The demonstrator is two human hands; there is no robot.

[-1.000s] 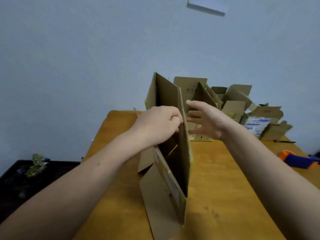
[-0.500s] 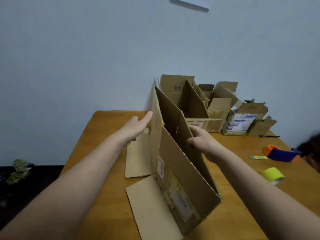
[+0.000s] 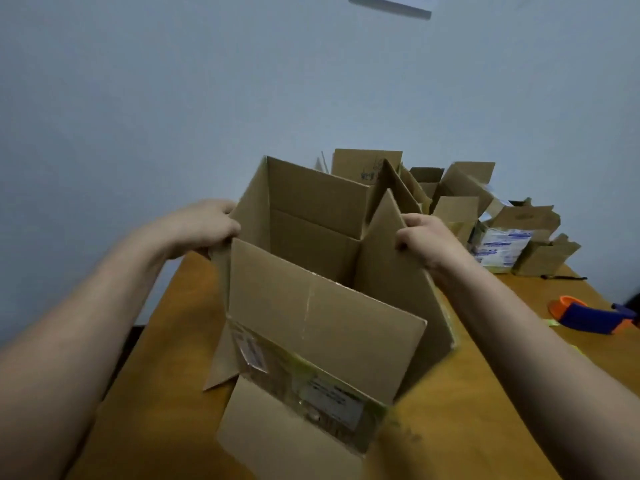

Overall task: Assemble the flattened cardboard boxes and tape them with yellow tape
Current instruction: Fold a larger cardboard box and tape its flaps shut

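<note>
A brown cardboard box (image 3: 322, 317) stands squared open on the wooden table (image 3: 485, 427), its top flaps up and bottom flaps splayed on the tabletop. Labels and yellow tape traces show on its near wall. My left hand (image 3: 207, 225) grips the box's left wall at the upper edge. My right hand (image 3: 424, 237) grips the right flap at its edge. An orange and blue tape dispenser (image 3: 588, 315) lies at the right side of the table.
Several assembled and half-open cardboard boxes (image 3: 460, 199) crowd the table's far right corner, one with blue-printed white packets (image 3: 502, 245). A black pen-like object (image 3: 562, 277) lies in front of them. A pale wall stands behind; dark floor shows to the left.
The box has gone from a flattened, upright slab to a squared open shape. My hands have moved apart onto its left and right walls. The view has tilted, hiding the yellow tape roll.
</note>
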